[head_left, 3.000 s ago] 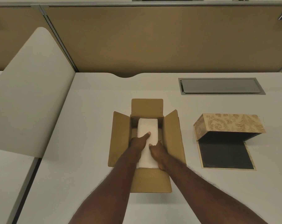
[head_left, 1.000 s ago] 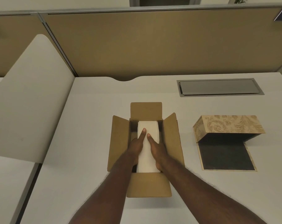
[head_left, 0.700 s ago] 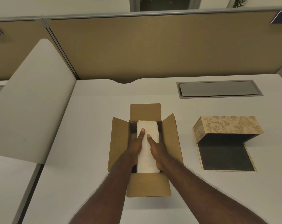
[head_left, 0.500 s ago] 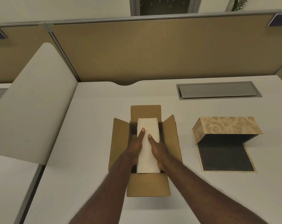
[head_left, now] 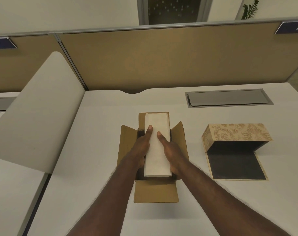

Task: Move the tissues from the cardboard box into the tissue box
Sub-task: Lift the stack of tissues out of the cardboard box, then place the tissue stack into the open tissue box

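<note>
A white stack of tissues (head_left: pixel 157 150) is raised out of the open brown cardboard box (head_left: pixel 156 191) in the middle of the desk. My left hand (head_left: pixel 141 147) grips the stack's left side with its thumb on top. On the stack's right side my right hand (head_left: pixel 172 152) holds it the same way. The stack's far end overlaps the box's rear flap. To the right sits the beige patterned tissue box (head_left: pixel 235 133), tipped open above its dark base panel (head_left: pixel 235 164).
A grey cable hatch (head_left: pixel 227 98) is set into the desk at the back right. A tan partition wall (head_left: pixel 162 57) runs along the far edge. A curved white divider (head_left: pixel 35 109) rises on the left.
Both hands have closed on the sides of the tissue stack and lifted it up out of the cardboard box. The camera has tilted upward.
</note>
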A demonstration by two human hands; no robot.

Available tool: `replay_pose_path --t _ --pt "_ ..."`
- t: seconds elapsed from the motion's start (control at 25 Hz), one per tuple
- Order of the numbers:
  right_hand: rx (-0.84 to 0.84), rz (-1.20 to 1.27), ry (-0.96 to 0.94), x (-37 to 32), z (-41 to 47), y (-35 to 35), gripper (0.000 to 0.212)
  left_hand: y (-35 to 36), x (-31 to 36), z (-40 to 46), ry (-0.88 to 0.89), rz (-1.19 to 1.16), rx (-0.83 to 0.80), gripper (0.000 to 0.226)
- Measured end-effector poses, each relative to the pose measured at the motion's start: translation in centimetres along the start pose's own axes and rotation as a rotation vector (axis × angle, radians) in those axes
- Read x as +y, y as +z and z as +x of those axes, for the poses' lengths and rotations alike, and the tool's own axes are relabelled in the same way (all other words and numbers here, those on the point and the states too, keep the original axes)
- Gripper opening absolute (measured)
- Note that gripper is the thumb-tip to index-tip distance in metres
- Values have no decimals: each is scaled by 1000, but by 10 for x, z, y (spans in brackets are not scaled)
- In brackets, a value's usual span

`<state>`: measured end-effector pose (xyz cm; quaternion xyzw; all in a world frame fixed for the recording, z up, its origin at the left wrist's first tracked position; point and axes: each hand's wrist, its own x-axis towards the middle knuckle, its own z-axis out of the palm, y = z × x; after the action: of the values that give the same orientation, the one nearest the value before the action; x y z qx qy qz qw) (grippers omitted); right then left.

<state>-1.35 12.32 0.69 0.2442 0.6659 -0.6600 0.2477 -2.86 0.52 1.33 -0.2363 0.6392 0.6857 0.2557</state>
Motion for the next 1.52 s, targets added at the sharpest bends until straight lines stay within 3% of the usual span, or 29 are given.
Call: replay_pose_path --t 0.12,0.36,0.52,1.04,1.52 --pt "-14 68 -75 -8 -5 -5 62 3 12 -7 42 11 2 46" --pt "-28 68 -154 -24 -19 -17 58 21 26 -27 101 -4 58 64" --pt "-25 35 -174 -35 -29 -39 69 41 33 -44 162 -31 43 50" --pt "-1 40 -282 -48 -62 -186 72 194 37 -80 324 33 77 49" --pt "-55 160 -211 -10 -43 -272 62 274 5 -57 252 84 11 44"
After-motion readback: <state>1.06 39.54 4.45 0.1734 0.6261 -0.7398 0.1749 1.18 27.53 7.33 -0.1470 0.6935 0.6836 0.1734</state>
